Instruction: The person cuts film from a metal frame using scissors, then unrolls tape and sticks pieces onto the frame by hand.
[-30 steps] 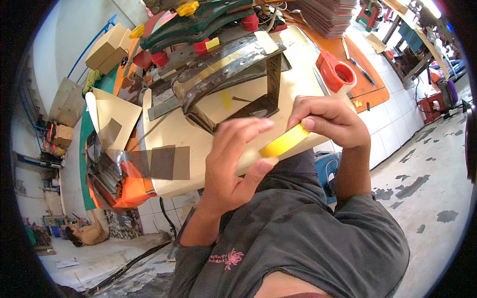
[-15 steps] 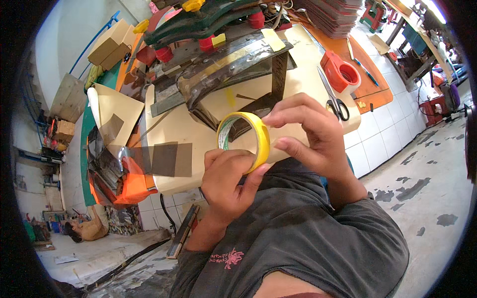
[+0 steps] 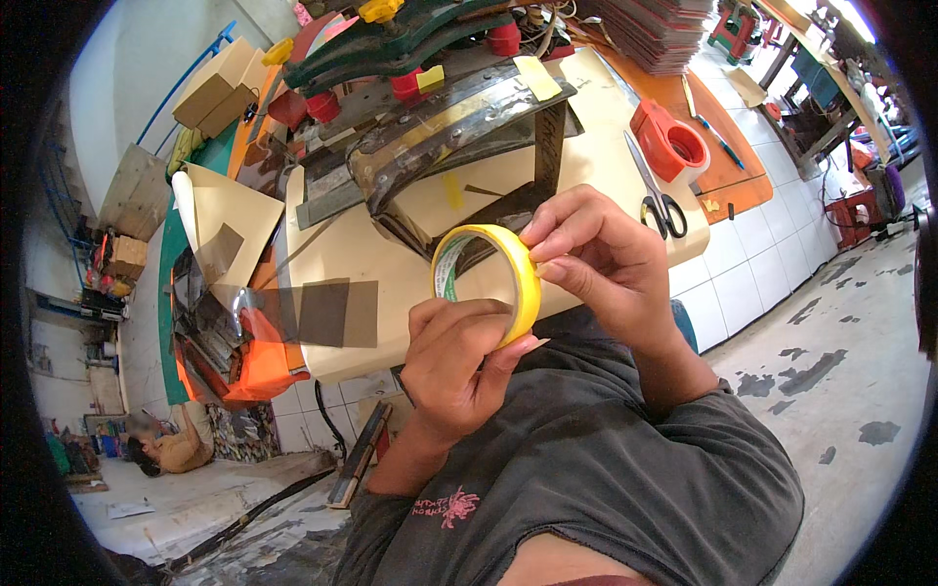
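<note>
A roll of yellow tape (image 3: 530,293) stands on edge between my two hands, above the front of the table. My left hand (image 3: 454,361) is closed round its lower side, fingers through the ring and thumb outside. At the upper right of the roll, the thumb and fingertips of my right hand (image 3: 611,269) pinch at the outer tape surface; whether a loose end is between them I cannot tell. Behind the roll lies a dark curved frame (image 3: 440,127) with rivets and bits of yellow tape on it.
Cream paper (image 3: 391,254) covers the table. To the right are black-handled scissors (image 3: 666,213) and a red tape dispenser (image 3: 653,132). Smoky translucent sheets (image 3: 337,314) lie at the left, beside an orange heap (image 3: 264,376). A green clamp-like machine (image 3: 391,59) stands at the back.
My right thumb and fingers, apart before, have come together at the roll's outer edge. The roll and my left hand have shifted slightly right.
</note>
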The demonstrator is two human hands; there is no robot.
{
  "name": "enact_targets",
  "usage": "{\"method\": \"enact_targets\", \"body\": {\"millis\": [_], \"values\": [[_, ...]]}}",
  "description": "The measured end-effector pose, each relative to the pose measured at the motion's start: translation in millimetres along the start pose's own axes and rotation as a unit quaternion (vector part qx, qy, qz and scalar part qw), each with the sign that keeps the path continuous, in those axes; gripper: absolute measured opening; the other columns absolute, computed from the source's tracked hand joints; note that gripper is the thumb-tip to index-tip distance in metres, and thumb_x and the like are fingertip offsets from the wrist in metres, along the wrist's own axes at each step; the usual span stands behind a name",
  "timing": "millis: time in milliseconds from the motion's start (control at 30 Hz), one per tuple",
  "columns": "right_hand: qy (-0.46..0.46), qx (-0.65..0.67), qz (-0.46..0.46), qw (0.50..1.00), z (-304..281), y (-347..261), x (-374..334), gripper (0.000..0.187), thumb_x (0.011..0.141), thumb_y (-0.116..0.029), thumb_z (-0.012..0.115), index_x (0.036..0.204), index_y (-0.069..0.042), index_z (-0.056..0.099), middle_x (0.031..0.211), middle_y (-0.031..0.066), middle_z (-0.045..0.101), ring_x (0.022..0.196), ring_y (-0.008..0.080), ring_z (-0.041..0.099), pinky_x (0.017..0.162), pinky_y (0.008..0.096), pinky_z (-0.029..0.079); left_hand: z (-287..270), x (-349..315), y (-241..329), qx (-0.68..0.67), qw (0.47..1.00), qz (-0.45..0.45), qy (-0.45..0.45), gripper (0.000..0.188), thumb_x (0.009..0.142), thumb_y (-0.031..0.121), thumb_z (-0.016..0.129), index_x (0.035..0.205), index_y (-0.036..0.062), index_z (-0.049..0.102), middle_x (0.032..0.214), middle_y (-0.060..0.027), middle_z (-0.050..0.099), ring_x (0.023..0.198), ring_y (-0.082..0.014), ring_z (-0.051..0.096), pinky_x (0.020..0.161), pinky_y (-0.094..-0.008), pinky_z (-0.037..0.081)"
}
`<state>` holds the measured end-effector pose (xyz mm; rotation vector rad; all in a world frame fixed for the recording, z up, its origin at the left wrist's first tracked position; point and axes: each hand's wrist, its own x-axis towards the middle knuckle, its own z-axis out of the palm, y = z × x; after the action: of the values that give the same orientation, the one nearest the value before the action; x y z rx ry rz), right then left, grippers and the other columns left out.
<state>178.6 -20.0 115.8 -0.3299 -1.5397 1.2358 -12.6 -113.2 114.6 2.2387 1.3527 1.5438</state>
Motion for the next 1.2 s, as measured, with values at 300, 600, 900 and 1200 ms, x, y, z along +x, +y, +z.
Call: {"method": "enact_targets", "body": {"millis": [300, 600, 900, 1200], "values": [[-0.044, -0.132, 0.011, 0.990, 3.0, -16.0, 1.8, 0.008, 0.104, -0.007, 0.068, 0.107, -0.001, 0.063, 0.112, 0.0131, 0.060, 0.107, 0.0234, 0.060, 0.092, 0.0329, 0.050, -2.5, -5.4, -2.2, 0.051, 0.997, 0.048, -0.017, 0.022, 0.091, 0.020, 0.086, 0.103, 0.0067, 0.073, 0.094, -0.0080, 0.079, 0.088, -0.0242, 0.076, 0.084, -0.0368, 0.049], [-0.052, -0.125, -0.058, 0.989, 9.6, -8.3, -3.9, 0.009, 0.108, -0.011, 0.062, 0.107, -0.003, 0.057, 0.111, 0.0159, 0.063, 0.101, 0.0273, 0.064, 0.093, 0.0373, 0.052, -9.3, -1.1, 15.3, 0.075, 0.997, -0.007, 0.017, 0.016, 0.090, 0.012, 0.086, 0.096, 0.0052, 0.073, 0.085, -0.0078, 0.076, 0.078, -0.0242, 0.074, 0.078, -0.0354, 0.048], [-0.036, -0.007, -0.031, 0.999, 18.2, -5.4, -8.6, 0.015, 0.111, -0.012, 0.060, 0.118, -0.003, 0.051, 0.116, 0.0182, 0.066, 0.110, 0.0249, 0.066, 0.101, 0.0388, 0.053, -10.6, -0.6, 19.4, 0.049, 0.996, -0.070, 0.009, 0.012, 0.093, 0.011, 0.084, 0.093, 0.0052, 0.072, 0.080, -0.0055, 0.075, 0.069, -0.0241, 0.066, 0.072, -0.0357, 0.048], [-0.045, 0.016, -0.021, 0.999, 12.5, 0.6, -5.6, 0.046, 0.095, 0.002, 0.080, 0.128, -0.002, 0.049, 0.115, 0.0121, 0.064, 0.106, 0.0190, 0.067, 0.096, 0.0333, 0.055, -6.4, 5.5, 14.2, 0.051, 0.998, -0.036, 0.016, 0.014, 0.089, 0.006, 0.085, 0.096, 0.0041, 0.074, 0.080, -0.0072, 0.072, 0.070, -0.0252, 0.069, 0.073, -0.0376, 0.045]]}}
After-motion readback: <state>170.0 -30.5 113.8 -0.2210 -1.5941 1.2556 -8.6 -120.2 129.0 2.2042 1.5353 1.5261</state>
